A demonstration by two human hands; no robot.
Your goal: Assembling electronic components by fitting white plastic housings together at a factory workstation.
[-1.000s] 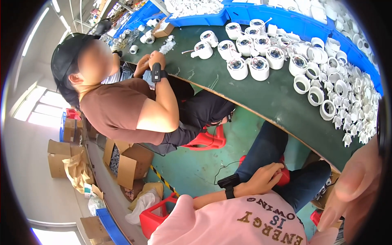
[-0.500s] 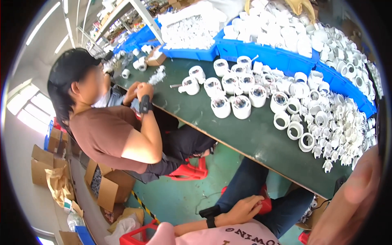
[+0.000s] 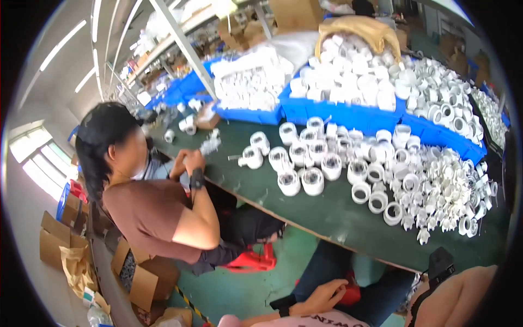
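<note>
My left hand (image 3: 325,296) rests over my lap, fingers loosely stretched out and nothing in them. A black band is on that wrist. At the lower right edge my right wrist (image 3: 460,297), with a black strapped device (image 3: 441,266), is close to the camera; its fingers do not show. Nearest to my hands on the green table (image 3: 297,212) lie small white claw-shaped plastic parts (image 3: 436,201) in a heap. White plastic rings (image 3: 377,202) sit to the left of them. Several white round housings with shiny inner faces (image 3: 312,181) stand farther left.
Blue bins (image 3: 348,116) heaped with white parts line the table's far side. To the left a person in a brown shirt (image 3: 155,215) sits on a red stool (image 3: 253,260), hands together over the table. Open cardboard boxes (image 3: 143,283) stand on the floor at lower left.
The view has tilted upward, so the table and parts sit lower in it. My right arm has shifted down at the edge, its wrist device now plain. My left hand stays over my lap.
</note>
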